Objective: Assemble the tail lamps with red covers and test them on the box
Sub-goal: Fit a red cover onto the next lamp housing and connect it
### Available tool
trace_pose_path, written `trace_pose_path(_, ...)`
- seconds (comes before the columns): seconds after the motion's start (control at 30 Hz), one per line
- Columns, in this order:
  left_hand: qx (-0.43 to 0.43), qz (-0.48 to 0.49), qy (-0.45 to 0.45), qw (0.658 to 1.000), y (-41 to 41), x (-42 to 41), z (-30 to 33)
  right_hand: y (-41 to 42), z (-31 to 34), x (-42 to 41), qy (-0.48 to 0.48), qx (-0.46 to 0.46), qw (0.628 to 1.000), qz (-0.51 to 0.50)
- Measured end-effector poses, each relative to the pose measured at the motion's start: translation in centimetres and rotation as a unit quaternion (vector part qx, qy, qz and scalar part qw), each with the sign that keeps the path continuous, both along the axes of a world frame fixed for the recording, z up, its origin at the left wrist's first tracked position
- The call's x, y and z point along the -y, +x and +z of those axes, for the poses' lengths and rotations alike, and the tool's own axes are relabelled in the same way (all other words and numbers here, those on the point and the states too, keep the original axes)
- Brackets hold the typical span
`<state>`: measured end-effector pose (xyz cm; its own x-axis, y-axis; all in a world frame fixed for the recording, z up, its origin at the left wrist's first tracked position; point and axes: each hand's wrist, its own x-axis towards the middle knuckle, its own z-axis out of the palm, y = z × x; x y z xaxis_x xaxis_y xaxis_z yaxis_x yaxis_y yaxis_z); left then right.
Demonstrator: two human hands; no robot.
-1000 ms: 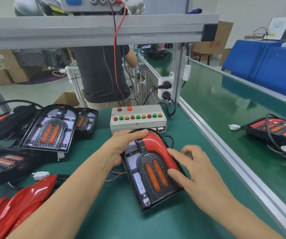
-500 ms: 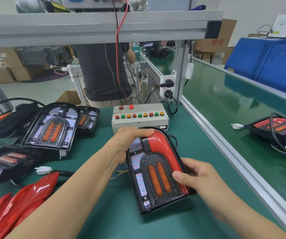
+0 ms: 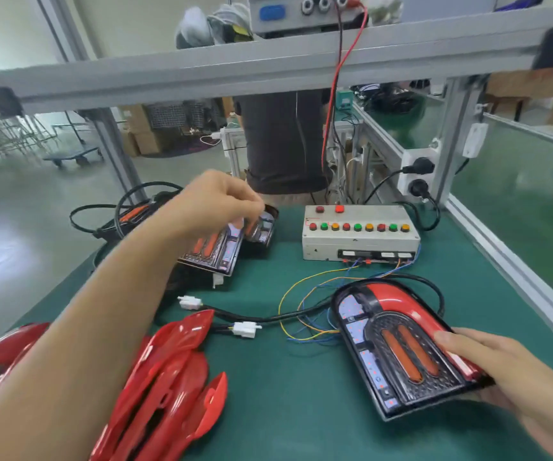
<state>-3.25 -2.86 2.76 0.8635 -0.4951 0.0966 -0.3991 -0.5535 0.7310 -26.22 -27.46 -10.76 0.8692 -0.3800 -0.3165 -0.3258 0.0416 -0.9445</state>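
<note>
Holding: the right hand [image 3: 488, 361] grips the right edge of a tail lamp [image 3: 401, 347], fingers lying over its red cover [image 3: 398, 299] and the rest of the hand under the lamp's lower right corner.
Lamp position: it sits tilted on the green mat [image 3: 301, 394], near edge lower right, just in front of the test box [image 3: 360, 232] but apart from it.
Lamp face: black housing, two orange bars in the middle, a pale strip with small red dots down its left side; the red cover runs over the top and down the right side only.
Left hand: the left hand [image 3: 215, 202] is raised over a second, uncovered lamp [image 3: 213, 249] at the back left, fingers curled downward toward its top edge; the picture is blurred there, so I cannot tell whether they pinch the lamp or only hover.
Wiring: a black cable [image 3: 268, 317] runs left from the held lamp to a white plug [image 3: 245, 329]; another white plug [image 3: 189, 301] lies just beyond it; thin yellow and blue wires [image 3: 305, 307] loop between the box and the lamp.
Box: white, a row of red, green and orange buttons on top.
Spare covers: a heap of red covers [image 3: 162, 384] lies at the near left, under the left forearm.
Behind: more dark lamps with cables [image 3: 128, 211] lie at the far left; a person in a dark shirt [image 3: 281, 141] stands past the bench frame.
</note>
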Motion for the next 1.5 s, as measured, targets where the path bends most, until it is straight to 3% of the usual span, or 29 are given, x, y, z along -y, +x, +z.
trace_pose_path(0.1, 0.035, 0.061, 0.115, 0.991, 1.4, -6.1, 1.9, 0.2, -0.3, 0.0, 0.025, -0.009, 1.0, -0.013)
trace_pose_path(0.2, 0.023, 0.124, 0.135, 0.983, 1.9, -9.8, 1.2, 0.3, -0.2, 0.3, 0.036, -0.014, 0.999, -0.007)
trace_pose_path(0.27, 0.012, 0.117, 0.137, 0.984, 1.2, -10.3, -0.3, 0.3, 0.0, 0.4, 0.03, -0.008, 1.0, -0.004)
trace_pose_path(0.43, -0.085, -0.07, 0.049, 0.993, -2.7, -4.1, -4.5, -0.4, 0.3, -0.6, 0.002, 0.027, 1.0, 0.007)
trace_pose_path(0.57, -0.132, -0.082, -0.023, 0.988, -4.1, 3.6, -7.2, -1.2, -0.2, -1.0, 0.018, 0.098, 0.995, -0.018)
trace_pose_path(0.73, -0.296, -0.152, -0.135, 0.933, -5.3, 10.1, -8.8, -1.8, -0.7, -0.9, -0.015, 0.134, 0.991, -0.012)
trace_pose_path(0.83, -0.382, -0.112, -0.19, 0.897, -5.3, 11.3, -9.2, -2.2, -0.9, -0.9, -0.036, 0.128, 0.991, 0.015)
trace_pose_path(1.23, -0.373, -0.136, -0.224, 0.89, -5.7, 11.1, -9.8, -2.3, -0.3, -1.2, -0.017, 0.156, 0.987, 0.043)
trace_pose_path(1.5, -0.406, -0.114, -0.239, 0.875, -6.1, 11.8, -9.9, -2.0, -0.9, -1.5, 0.001, 0.171, 0.985, -0.023)
